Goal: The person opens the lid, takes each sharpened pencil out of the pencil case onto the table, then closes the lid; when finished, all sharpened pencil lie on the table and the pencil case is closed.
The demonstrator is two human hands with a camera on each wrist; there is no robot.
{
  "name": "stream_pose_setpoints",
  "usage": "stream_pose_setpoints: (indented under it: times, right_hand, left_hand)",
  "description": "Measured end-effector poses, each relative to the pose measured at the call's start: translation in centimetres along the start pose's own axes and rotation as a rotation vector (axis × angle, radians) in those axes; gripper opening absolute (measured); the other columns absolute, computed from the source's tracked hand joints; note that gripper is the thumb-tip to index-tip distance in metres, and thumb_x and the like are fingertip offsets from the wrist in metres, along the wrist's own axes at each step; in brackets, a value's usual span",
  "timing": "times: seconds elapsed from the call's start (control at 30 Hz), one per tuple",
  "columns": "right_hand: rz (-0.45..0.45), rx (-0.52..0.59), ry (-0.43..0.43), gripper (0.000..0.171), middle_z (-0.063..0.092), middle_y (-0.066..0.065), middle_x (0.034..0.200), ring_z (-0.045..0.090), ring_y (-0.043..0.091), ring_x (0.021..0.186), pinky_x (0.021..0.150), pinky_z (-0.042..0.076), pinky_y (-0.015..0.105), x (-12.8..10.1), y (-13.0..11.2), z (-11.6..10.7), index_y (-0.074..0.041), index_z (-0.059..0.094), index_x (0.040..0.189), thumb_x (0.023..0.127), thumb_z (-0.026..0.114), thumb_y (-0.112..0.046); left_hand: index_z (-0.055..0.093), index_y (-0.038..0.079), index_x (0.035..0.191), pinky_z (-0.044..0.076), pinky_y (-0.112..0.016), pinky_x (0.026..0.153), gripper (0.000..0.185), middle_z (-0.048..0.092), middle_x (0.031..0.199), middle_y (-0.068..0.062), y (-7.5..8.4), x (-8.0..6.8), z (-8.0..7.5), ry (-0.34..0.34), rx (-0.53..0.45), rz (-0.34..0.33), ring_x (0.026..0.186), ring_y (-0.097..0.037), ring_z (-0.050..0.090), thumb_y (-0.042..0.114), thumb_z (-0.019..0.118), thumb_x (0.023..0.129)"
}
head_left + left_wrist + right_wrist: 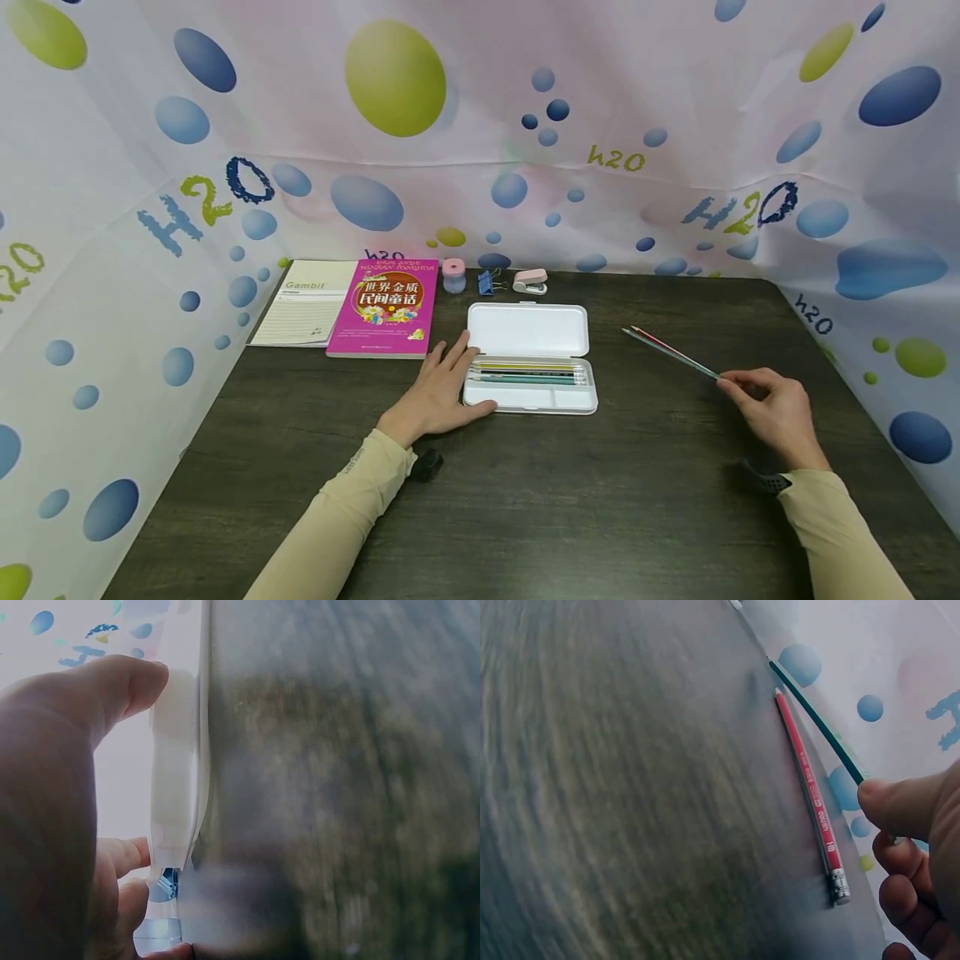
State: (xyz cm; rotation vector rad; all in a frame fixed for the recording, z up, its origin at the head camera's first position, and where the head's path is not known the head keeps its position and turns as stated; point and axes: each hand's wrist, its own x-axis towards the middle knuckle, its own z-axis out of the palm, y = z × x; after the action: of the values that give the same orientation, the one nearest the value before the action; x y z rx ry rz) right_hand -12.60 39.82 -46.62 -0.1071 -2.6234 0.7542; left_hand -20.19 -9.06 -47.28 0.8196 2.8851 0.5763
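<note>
The right hand (776, 412) lay on the dark wood-grain table (570, 500), well to the right of the open white plastic pencil case (531, 367). Its fingers were curled, pinching the rear end of a slim dark-green pencil (817, 724). A red pencil with a metal ferrule and eraser (810, 795) lay flat on the table just beside it, not gripped. Both long axes ran from the fingertips away and to the left, tips toward the case. The right hand was much the nearer hand to both.

The left hand (438, 392) rested flat, fingers straight and relaxed, against the case's left edge, thumb at its front corner. Several pencils lay lengthwise in the tray. A pink paperback book (386, 307) and a cream notebook (306, 302) lay behind the left hand.
</note>
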Motion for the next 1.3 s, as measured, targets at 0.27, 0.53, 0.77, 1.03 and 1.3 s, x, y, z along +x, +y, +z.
stream_pose_setpoints:
  times: [0.27,0.53,0.77,1.03,1.3]
  right_hand:
    - [0.042,-0.032,-0.049,0.020,0.069,0.014,0.095,0.047,-0.003,0.071,0.058,0.038,0.020,0.0,0.4,0.4,-0.004,0.078,0.098,0.091,0.075,-0.022]
    - [-0.024,-0.074,-0.116,0.014,0.068,0.015,0.097,0.057,0.019,0.078,0.063,0.040,0.029,0.0,0.7,0.5,-0.004,0.079,0.095,0.089,0.076,-0.016]
    - [-0.037,-0.073,-0.144,0.015,0.067,0.017,0.095,0.060,0.031,0.081,0.065,0.040,0.035,0.0,0.5,0.5,-0.001,0.078,0.095,0.089,0.076,-0.014]
    - [-0.013,-0.070,-0.166,0.019,0.067,0.019,0.099,0.058,0.031,0.083,0.066,0.040,0.037,0.0,0.3,0.3,-0.001,0.078,0.098,0.090,0.075,-0.018]
    - [0.006,-0.041,-0.151,0.022,0.066,0.015,0.099,0.054,0.023,0.080,0.063,0.039,0.031,0.4,-0.9,0.4,-0.004,0.077,0.101,0.092,0.073,-0.023]
  left_hand:
    - [0.029,0.013,0.156,0.009,-0.057,0.119,0.096,0.006,0.167,-0.008,-0.1,0.0,0.2,0.005,-0.002,0.003,0.148,-0.047,0.009,0.070,0.059,0.085]
    - [0.028,0.013,0.157,0.008,-0.056,0.120,0.097,0.005,0.167,-0.008,0.0,0.0,0.1,-0.008,0.004,-0.006,0.148,-0.046,0.009,0.071,0.058,0.086]
    - [0.028,0.013,0.157,0.010,-0.057,0.119,0.097,0.006,0.167,-0.009,0.1,0.0,0.0,-0.004,0.005,-0.004,0.148,-0.047,0.010,0.071,0.058,0.085]
    - [0.029,0.013,0.156,0.011,-0.058,0.119,0.096,0.006,0.167,-0.009,-0.1,0.1,0.1,0.003,0.002,0.002,0.148,-0.047,0.011,0.071,0.058,0.086]
    - [0.030,0.013,0.156,0.011,-0.058,0.119,0.096,0.006,0.167,-0.009,-0.1,0.1,0.2,0.007,0.008,0.003,0.148,-0.046,0.011,0.071,0.059,0.085]
